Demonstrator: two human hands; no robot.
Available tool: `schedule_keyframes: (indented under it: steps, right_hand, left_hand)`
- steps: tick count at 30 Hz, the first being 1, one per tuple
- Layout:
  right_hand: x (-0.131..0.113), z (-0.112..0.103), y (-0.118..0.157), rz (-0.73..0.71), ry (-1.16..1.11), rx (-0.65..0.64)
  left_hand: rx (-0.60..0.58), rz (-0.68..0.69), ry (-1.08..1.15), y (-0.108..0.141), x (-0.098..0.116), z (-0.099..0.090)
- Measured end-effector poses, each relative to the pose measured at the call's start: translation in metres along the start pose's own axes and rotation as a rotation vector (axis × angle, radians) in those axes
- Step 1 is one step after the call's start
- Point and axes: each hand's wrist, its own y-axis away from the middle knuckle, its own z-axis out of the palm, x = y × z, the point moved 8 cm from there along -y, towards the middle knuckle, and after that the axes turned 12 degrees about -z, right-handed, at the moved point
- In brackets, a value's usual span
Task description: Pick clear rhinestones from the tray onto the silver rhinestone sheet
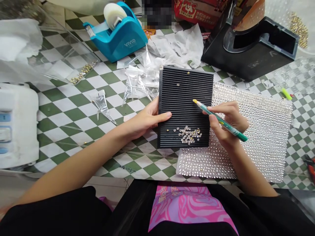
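One left hand [145, 119], one right hand [227, 123], one pen [219, 119], one ridged tray [184, 98].

Bright, even light, source not visible from here. I see only soft shadows under the right hand [227, 123]. Sparkly glare off the rhinestone sheet [261, 137] just beside the grip. Wide-lens bending at frame edges; mosaic blur [157, 13] well beyond the grip.

Black sleeves [54, 214], and a black top [133, 203] with a pink-and-lilac swirled panel [187, 205] bearing lettering
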Motion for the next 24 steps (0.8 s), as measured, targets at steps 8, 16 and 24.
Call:
schedule_keyframes:
  steps: [8, 16, 24]
  right_hand:
    - [0.011, -0.02, -0.001, 0.059, -0.035, 0.177]
    - [0.044, -0.039, -0.007, 0.138, -0.032, 0.279]
    - [0.064, -0.025, 0.002, 0.262, 0.019, 0.181]
  left_hand:
    - [0.015, 0.0, 0.003, 0.002, 0.006, 0.0]
    - [0.115, 0.042, -0.054, 0.002, 0.017, -0.017]
    - [0.139, -0.009, -0.038, 0.002, 0.016, -0.023]
